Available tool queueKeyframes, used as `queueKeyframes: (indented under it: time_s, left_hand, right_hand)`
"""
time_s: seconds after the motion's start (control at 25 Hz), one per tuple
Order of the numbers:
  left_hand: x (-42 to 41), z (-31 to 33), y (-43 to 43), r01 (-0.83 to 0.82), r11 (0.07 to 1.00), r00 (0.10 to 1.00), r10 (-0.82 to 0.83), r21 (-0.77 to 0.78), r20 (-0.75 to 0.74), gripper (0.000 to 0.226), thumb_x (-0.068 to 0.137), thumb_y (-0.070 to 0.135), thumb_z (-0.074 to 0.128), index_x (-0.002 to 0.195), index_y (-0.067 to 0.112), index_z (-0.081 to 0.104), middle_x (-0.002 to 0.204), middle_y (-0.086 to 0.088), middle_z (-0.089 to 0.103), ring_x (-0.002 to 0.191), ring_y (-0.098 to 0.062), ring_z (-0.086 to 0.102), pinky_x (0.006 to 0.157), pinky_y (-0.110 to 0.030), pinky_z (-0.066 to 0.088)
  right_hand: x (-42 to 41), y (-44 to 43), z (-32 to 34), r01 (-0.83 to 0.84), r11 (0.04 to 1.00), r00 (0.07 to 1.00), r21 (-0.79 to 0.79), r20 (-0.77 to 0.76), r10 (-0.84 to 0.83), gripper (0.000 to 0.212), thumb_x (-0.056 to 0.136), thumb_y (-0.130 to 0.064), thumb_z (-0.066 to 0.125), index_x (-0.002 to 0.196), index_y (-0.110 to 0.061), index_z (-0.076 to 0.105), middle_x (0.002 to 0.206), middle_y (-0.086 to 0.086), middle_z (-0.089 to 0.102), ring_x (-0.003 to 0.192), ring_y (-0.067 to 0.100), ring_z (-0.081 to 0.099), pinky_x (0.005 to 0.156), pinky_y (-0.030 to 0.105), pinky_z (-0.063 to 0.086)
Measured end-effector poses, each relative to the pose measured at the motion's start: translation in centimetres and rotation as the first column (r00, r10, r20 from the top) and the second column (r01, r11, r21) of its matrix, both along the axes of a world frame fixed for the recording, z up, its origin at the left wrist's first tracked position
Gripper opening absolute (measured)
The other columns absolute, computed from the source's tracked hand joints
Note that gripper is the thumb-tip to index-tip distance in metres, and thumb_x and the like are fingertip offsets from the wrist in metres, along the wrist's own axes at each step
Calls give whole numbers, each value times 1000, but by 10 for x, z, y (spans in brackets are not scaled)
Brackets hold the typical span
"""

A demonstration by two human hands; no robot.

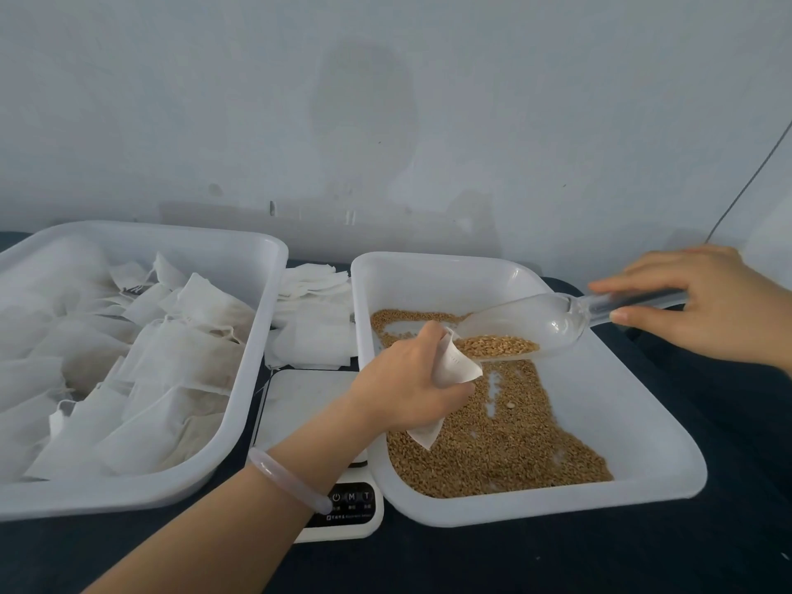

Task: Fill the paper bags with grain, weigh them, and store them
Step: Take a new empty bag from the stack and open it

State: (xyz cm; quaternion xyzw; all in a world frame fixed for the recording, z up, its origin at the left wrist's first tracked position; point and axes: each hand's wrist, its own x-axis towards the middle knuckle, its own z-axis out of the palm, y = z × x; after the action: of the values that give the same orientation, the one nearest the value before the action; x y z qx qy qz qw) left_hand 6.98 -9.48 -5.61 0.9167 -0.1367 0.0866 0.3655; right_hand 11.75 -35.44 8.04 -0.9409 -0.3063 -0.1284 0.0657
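My left hand grips a small white paper bag over the right white tray, which holds brown grain. My right hand holds the handle of a clear plastic scoop. The scoop carries some grain, and its lip rests at the bag's open mouth. A white kitchen scale sits between the two trays, partly under my left forearm. The left white tray holds several filled white bags.
A loose pile of empty white bags lies behind the scale, between the trays. The trays stand on a dark table against a pale wall. A thin dark cord runs down the wall at far right.
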Motion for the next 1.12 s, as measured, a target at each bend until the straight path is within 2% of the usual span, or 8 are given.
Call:
queueKeyframes:
  time_s: [0.12, 0.28, 0.52, 0.68, 0.76, 0.92, 1.04, 1.12]
  left_hand:
    - [0, 0, 0, 2, 1000, 1000, -2, 0, -4, 36, 82, 42, 61, 92, 24, 32, 71, 13, 46, 62, -4, 48, 52, -28, 34]
    - [0, 0, 0, 0, 1000, 1000, 0, 5, -15, 35, 83, 42, 61, 95, 22, 34, 73, 11, 48, 65, -8, 50, 55, -30, 40]
    - [0, 1, 0, 10, 1000, 1000, -10, -2, -14, 34, 84, 42, 59, 95, 22, 34, 77, 9, 51, 69, -14, 54, 60, -35, 46]
    - [2, -2, 2, 15, 1000, 1000, -16, -20, -13, 29, 88, 40, 55, 99, 23, 35, 77, 10, 51, 67, -10, 53, 54, -29, 40]
    - [1, -2, 2, 4, 1000, 1000, -4, -14, -12, 25, 90, 37, 52, 99, 20, 36, 76, 7, 52, 67, -14, 53, 55, -31, 39]
    - [-1, 0, 1, -9, 1000, 1000, 9, 26, 6, 17, 95, 31, 45, 90, 20, 33, 70, 5, 47, 61, -14, 46, 53, -33, 33]
    - [0, 1, 1, -22, 1000, 1000, 22, 21, 6, 20, 96, 28, 45, 80, 20, 37, 69, 6, 46, 63, -17, 44, 54, -31, 30]
    - [1, 1, 2, -36, 998, 999, 35, -46, -6, 26, 94, 24, 49, 70, 19, 42, 70, 8, 45, 68, -20, 46, 57, -31, 34]
  right_hand:
    - [-2, -2, -1, 13, 999, 999, 29, -41, -11, 43, 77, -25, 71, 94, -61, 55, 93, -29, 62, 91, 10, 59, 95, 38, 38]
    - [-2, -3, -3, 35, 999, 998, 27, -51, -33, 43, 77, -24, 71, 94, -60, 55, 95, -26, 64, 93, 10, 59, 96, 38, 39]
    - [2, -18, -17, 119, 978, 967, 169, -242, -76, 40, 77, -24, 74, 89, -60, 62, 96, -28, 67, 97, -12, 58, 90, 27, 41]
    - [-1, -22, -37, 199, 958, 944, 208, -304, -130, 32, 82, -26, 70, 97, -52, 62, 103, -27, 64, 95, -12, 56, 88, 26, 38]
    - [0, -20, -53, 251, 951, 934, 182, -304, -189, 28, 86, -27, 66, 109, -43, 63, 111, -21, 61, 98, -6, 52, 91, 26, 36]
    - [1, -5, -80, 346, 935, 907, 77, -282, -313, 32, 91, -31, 59, 122, -32, 60, 122, -7, 61, 109, 11, 56, 99, 37, 43]
    - [-2, 15, -102, 277, 958, 914, -78, -287, -287, 35, 91, -33, 58, 125, -31, 57, 123, -7, 60, 106, 9, 58, 96, 33, 46]
    - [-3, 27, -117, 219, 968, 897, -123, -366, -250, 36, 89, -34, 61, 124, -32, 57, 124, -9, 59, 101, 5, 58, 91, 27, 48]
